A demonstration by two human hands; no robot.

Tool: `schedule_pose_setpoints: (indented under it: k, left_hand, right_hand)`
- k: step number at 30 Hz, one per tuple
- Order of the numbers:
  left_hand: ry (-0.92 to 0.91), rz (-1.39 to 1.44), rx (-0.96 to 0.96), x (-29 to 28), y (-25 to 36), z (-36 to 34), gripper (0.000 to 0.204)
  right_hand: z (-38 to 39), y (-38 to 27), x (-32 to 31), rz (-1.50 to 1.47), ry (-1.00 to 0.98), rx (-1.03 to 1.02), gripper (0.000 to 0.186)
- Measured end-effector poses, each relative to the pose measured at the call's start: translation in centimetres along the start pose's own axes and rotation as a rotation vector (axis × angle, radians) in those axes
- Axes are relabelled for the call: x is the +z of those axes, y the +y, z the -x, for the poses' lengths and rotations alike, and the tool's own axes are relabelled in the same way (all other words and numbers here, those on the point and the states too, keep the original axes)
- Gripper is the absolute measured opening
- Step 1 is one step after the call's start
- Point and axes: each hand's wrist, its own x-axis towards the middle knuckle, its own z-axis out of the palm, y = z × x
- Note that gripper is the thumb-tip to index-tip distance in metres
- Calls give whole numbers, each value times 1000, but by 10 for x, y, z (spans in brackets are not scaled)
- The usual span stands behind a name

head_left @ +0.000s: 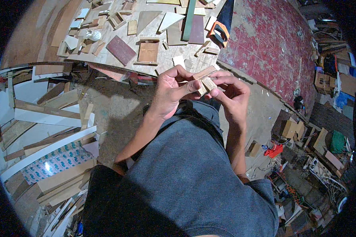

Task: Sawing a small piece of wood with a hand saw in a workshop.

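Both hands are raised in front of my waist, at the near edge of the workbench. My left hand (173,91) pinches a small wooden block (204,72) between thumb and fingers. A second, paler block (208,84) sits just below it, and my right hand (234,94) grips that one with thumb and fingertips. The two pieces touch or nearly touch; whether they are joined I cannot tell. Just beyond my hands lie a cream offcut (179,61) and, farther left, a shallow wooden tray (158,52).
The workbench (106,73) carries many wood scraps, a dark red board (121,50), a white bulb (93,35) and a handsaw (220,33) with an orange handle. Planks (47,110) are heaped at my left. Tools, wires and a red object (273,150) crowd the floor at right.
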Motion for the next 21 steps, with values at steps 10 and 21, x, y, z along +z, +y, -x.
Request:
schedule_pose_setpoints:
  k: [10,21]
  left_hand:
    - [35,-16,26,-1,-2,1,17]
    - [34,-5,-15,-2,1,1,16]
  right_hand:
    - [3,-10,1,-51,-28,214,41]
    - [3,-2,2,29,12,99,39]
